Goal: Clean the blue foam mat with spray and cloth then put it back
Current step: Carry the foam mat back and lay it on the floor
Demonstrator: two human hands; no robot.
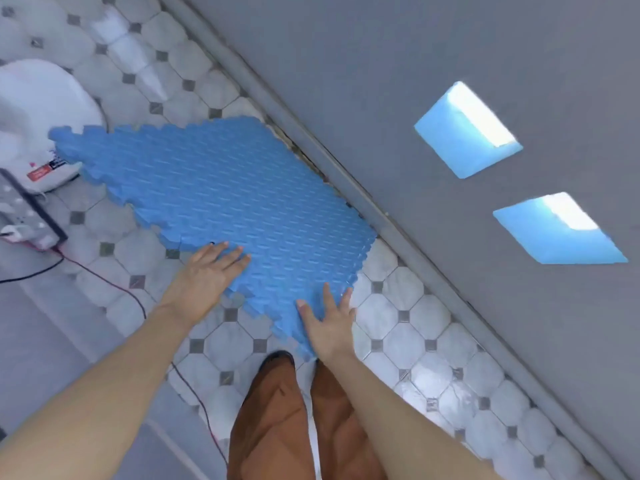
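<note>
Flat on the tiled floor [239,344] beside the grey wall [415,81]: blue foam mat [221,188], toothed edges, far corner against a white appliance [38,109]. Left hand [207,275] spread flat on the near edge, fingers straight, gripping nothing. Right hand [329,322] likewise open, palm down on the nearest corner. Below, brown trousers [273,420]; left, red cable [114,285].
</note>
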